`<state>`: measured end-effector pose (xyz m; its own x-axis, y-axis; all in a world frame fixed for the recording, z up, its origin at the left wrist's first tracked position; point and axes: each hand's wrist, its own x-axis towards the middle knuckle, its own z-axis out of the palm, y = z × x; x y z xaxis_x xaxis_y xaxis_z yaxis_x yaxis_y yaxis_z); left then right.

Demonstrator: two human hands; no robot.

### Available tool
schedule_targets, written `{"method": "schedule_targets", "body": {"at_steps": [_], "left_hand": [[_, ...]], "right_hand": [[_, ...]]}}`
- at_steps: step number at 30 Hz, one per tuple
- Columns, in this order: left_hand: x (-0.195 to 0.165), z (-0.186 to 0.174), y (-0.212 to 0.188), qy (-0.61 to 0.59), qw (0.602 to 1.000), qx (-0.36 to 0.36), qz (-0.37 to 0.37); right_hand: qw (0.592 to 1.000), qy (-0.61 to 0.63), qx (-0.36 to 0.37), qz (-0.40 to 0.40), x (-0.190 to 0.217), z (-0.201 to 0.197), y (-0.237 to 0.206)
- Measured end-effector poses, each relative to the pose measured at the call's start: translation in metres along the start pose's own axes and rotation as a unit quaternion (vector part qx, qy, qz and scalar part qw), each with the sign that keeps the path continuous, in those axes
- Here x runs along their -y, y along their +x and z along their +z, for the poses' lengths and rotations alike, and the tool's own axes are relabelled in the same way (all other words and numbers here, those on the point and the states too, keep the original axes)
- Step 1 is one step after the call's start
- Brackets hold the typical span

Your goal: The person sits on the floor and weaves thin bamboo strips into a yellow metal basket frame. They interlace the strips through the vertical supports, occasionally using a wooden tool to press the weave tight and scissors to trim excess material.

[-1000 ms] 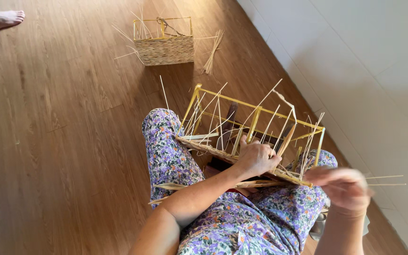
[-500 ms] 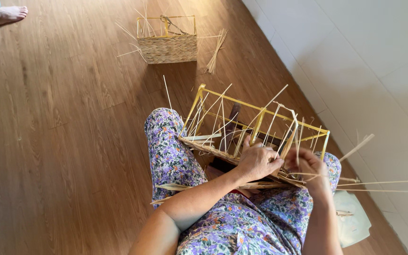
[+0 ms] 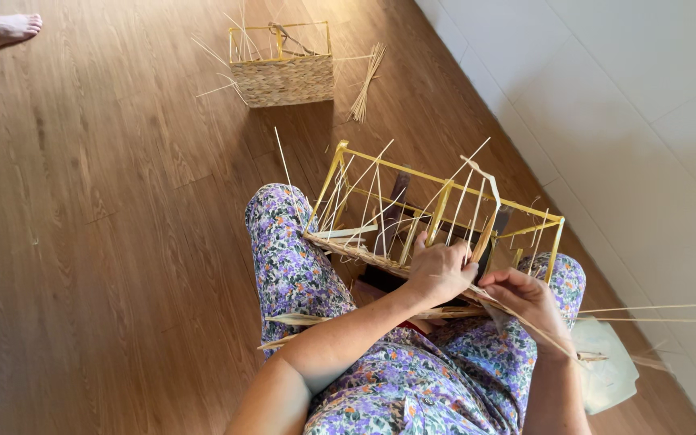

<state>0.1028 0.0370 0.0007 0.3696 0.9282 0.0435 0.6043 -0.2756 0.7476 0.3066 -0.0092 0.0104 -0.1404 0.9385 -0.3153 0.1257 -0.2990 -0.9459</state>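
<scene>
Here, frame (image 3: 445, 205) beyond left hand (image 3: 442, 270), on lap

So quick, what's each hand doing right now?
Left hand: closed, gripping the edge of the yellow basket frame.
Right hand: closed, pinching a straw strand.

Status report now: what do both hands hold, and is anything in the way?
Left hand grips yellow basket frame on lap. Right hand pinches a straw strand. Loose strands stick out around the frame; finished basket lies apart on the floor.
</scene>
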Motion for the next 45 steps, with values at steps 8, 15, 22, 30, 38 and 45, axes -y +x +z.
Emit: {"method": "schedule_targets", "body": {"at_steps": [8, 15, 22, 30, 38, 45], "left_hand": [[-0.001, -0.001, 0.002, 0.026, 0.999, -0.031, 0.012], [0.006, 0.002, 0.002, -0.011, 1.000, 0.021, 0.003], [0.013, -0.002, -0.003, 0.082, 0.980, 0.181, 0.021], [0.007, 0.007, -0.026, 0.047, 0.995, 0.082, 0.038], [0.007, 0.005, -0.030, 0.034, 0.996, 0.045, 0.064], [0.008, 0.005, -0.029, 0.039, 0.996, 0.060, 0.049]], "right_hand": [[0.995, -0.080, -0.048, -0.041, 0.010, 0.009, 0.017], [0.881, -0.373, -0.057, -0.285, 0.032, 0.015, 0.037], [0.850, -0.360, -0.227, -0.310, 0.038, 0.018, 0.047], [0.747, -0.403, -0.332, -0.411, 0.053, 0.002, 0.047], [0.698, -0.402, -0.412, -0.427, 0.063, -0.010, 0.049], [0.655, -0.349, -0.427, -0.517, 0.076, -0.005, 0.041]]}}
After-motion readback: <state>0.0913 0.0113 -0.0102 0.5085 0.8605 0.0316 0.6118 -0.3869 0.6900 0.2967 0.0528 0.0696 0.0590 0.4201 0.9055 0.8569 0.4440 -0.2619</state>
